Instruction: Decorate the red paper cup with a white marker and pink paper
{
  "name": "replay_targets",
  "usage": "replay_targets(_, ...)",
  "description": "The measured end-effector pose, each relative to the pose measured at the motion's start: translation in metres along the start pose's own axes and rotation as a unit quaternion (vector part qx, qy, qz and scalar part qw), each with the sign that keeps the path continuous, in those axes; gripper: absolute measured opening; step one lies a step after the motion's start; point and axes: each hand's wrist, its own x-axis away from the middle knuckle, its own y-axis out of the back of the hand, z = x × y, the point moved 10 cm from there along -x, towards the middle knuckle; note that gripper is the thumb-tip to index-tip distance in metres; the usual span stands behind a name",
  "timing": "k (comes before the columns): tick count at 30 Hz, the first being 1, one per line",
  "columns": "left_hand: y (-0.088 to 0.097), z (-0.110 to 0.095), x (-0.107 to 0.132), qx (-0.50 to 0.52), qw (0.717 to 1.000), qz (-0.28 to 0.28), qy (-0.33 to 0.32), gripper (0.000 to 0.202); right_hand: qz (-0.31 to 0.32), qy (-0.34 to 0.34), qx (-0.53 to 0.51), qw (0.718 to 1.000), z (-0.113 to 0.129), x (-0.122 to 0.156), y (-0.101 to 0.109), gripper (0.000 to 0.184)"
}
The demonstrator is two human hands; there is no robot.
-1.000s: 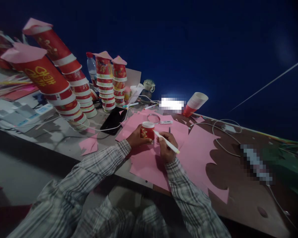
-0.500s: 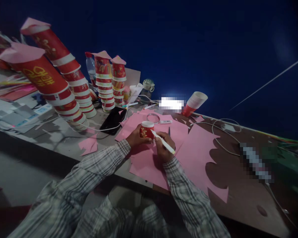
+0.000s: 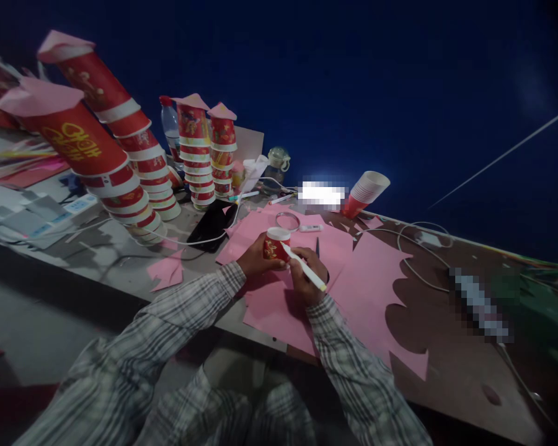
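A small red paper cup with gold print stands upside down on a pink paper sheet. My left hand is wrapped round the cup's near side and holds it down. My right hand pinches a white pen, whose tip rests against the cup's right side at the paper. Both forearms wear plaid sleeves and lie over the table's front edge.
Tall stacks of red cups capped with pink paper stand at left and behind. A tipped stack of cups, a black phone, a metal ring, a water bottle and white cables lie around.
My right hand has slid the pen leftward along the cup's base, closer to the cup. The left hand and cup stay in place.
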Motion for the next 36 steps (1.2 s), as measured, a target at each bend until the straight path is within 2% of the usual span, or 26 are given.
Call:
replay_targets(5,0.0,-0.002,0.002,-0.006,1.0,-0.004,0.014,0.074,-0.045,-0.053,-0.016,0.997,-0.015,0.001,0.009,0.019)
replay_targets(11,-0.001,-0.001,0.001,0.004,1.0,0.003,0.01,0.076,-0.023,-0.022,-0.02,0.999,-0.011,0.0,0.005,0.019)
replay_targets(14,0.0,0.0,0.0,0.002,1.0,-0.002,0.011,0.076,-0.021,-0.033,-0.023,0.999,-0.014,0.003,0.004,0.02)
replay_targets(17,0.0,0.001,0.001,0.017,1.0,-0.008,0.02,0.077,-0.057,-0.083,-0.059,0.993,-0.024,0.006,0.008,0.025)
replay_targets(20,-0.001,0.003,0.002,0.051,0.998,-0.003,0.04,0.077,-0.123,-0.137,-0.117,0.976,-0.037,0.007,0.016,0.036)
replay_targets(22,-0.002,0.004,0.003,0.064,0.997,0.005,0.052,0.076,-0.135,-0.178,-0.148,0.963,-0.049,0.008,0.014,0.04)
replay_targets(26,-0.006,-0.002,0.003,0.08,0.995,0.035,0.043,0.076,-0.094,-0.235,-0.174,0.952,-0.07,0.011,-0.002,0.04)
replay_targets(31,-0.014,-0.003,0.003,0.109,0.991,0.067,0.031,0.081,-0.019,-0.239,-0.178,0.954,-0.069,0.013,-0.018,0.039)
replay_targets(33,-0.012,0.001,0.002,0.104,0.993,0.057,0.026,0.082,-0.018,-0.24,-0.19,0.952,-0.066,0.012,-0.016,0.041)
replay_targets(36,0.002,0.006,-0.001,0.071,0.997,0.002,0.017,0.081,-0.043,-0.223,-0.188,0.956,-0.064,0.011,-0.007,0.046)
